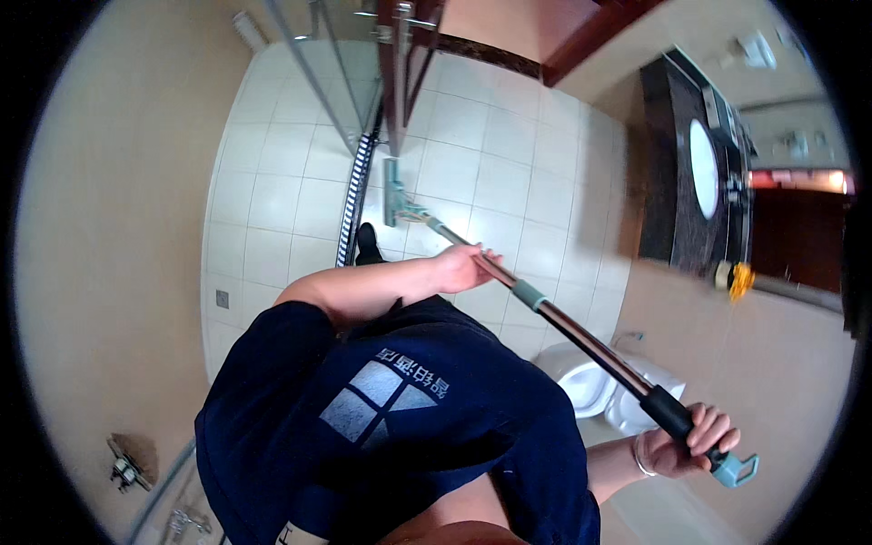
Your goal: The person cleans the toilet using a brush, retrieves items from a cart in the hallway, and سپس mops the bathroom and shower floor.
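Note:
A long-handled floor cleaning tool (594, 342) runs diagonally across the view, with a telescopic metal pole and a narrow pale green head (390, 193). Whether the head is a squeegee or a flat mop, I cannot tell. My left hand (464, 267) holds the pole's lower section, below the green collar (528, 295). At the upper end, my right hand (696, 441) is wrapped around the black grip (666, 411), close to the green hanging loop (739, 470). The head is at the white tiled floor (501, 153), beside the dark strip along the shower area.
A striped drain channel (354, 194) borders the shower floor, near my dark shoe (367, 238). Ahead stand a glass panel (320, 75) and a dark wooden door (395, 68). A white toilet (579, 375) and a vanity with a basin (704, 169) are on the right.

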{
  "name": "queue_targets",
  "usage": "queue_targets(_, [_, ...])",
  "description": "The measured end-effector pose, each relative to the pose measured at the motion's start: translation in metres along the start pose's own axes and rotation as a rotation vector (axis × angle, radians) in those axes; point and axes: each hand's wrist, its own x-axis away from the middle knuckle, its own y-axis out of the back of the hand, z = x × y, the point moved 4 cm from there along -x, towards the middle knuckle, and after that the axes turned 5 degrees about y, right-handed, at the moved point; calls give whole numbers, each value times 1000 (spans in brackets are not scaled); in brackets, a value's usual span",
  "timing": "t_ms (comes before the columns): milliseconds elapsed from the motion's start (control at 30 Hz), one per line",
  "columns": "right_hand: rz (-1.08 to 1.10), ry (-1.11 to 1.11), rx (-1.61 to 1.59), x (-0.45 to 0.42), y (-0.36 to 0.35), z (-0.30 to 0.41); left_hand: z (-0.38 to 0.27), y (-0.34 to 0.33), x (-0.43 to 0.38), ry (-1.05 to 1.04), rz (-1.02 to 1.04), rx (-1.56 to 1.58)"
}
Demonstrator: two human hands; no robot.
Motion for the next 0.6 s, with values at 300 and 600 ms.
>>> queue_targets(300, [-191, 109, 380, 104, 114, 58, 236, -68, -114, 716, 101, -573])
queue_targets(600, [-719, 560, 603, 119, 141, 316, 257, -90, -215, 515, 483, -1921])
